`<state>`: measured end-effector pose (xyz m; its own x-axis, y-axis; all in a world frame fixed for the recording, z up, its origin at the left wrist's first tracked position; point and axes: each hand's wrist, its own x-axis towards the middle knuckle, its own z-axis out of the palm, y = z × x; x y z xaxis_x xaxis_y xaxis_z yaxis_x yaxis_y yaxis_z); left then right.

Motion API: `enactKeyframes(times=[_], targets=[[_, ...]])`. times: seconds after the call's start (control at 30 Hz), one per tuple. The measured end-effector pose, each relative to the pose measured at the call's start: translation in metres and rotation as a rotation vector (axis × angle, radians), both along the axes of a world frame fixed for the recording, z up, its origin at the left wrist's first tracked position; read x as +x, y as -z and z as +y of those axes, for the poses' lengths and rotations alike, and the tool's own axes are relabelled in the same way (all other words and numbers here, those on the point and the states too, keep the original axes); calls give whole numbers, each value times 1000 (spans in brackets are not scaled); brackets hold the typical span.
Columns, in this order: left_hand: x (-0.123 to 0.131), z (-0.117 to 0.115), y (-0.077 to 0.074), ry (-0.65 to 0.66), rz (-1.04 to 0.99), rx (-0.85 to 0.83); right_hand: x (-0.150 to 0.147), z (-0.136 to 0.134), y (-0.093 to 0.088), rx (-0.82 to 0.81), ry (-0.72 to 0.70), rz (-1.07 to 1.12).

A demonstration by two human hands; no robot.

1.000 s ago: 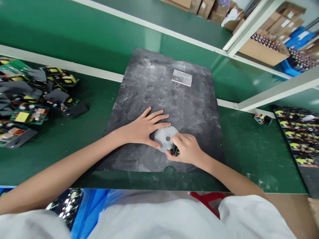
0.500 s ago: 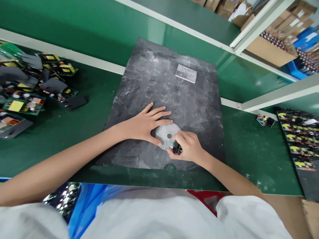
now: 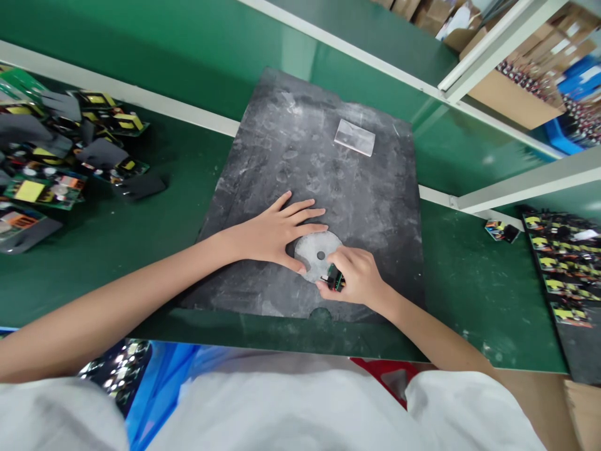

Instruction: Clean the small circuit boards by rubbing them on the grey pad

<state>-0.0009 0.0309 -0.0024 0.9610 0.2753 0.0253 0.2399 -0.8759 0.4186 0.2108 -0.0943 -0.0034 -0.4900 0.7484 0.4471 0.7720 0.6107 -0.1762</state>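
Note:
My left hand [image 3: 282, 232] lies with fingers spread on the dark mat [image 3: 319, 181], its thumb and index finger at the edge of a grey disc [image 3: 312, 250] with a hole in its centre. My right hand [image 3: 359, 275] is closed round a small circuit board [image 3: 335, 278] with black and green parts. It holds the board against or just over the disc's lower right edge; contact cannot be made out. Most of the board is hidden by my fingers.
A flat grey rectangular block [image 3: 355, 138] lies farther up the mat. Circuit boards [image 3: 42, 188] are heaped at the left. One small board [image 3: 501, 231] sits at the right, near a dark tray [image 3: 575, 341] of boards. A white frame post [image 3: 530, 178] crosses the right side.
The view has shifted slightly. Both hands keep nearly the same place at the disc, and my right hand still holds the circuit board.

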Motion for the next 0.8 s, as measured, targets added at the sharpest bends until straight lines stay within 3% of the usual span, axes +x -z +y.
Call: enactKeyframes(times=[0.8], targets=[[2,-2,3,-15,-6,20,-1,-1,-4,12,3,16]])
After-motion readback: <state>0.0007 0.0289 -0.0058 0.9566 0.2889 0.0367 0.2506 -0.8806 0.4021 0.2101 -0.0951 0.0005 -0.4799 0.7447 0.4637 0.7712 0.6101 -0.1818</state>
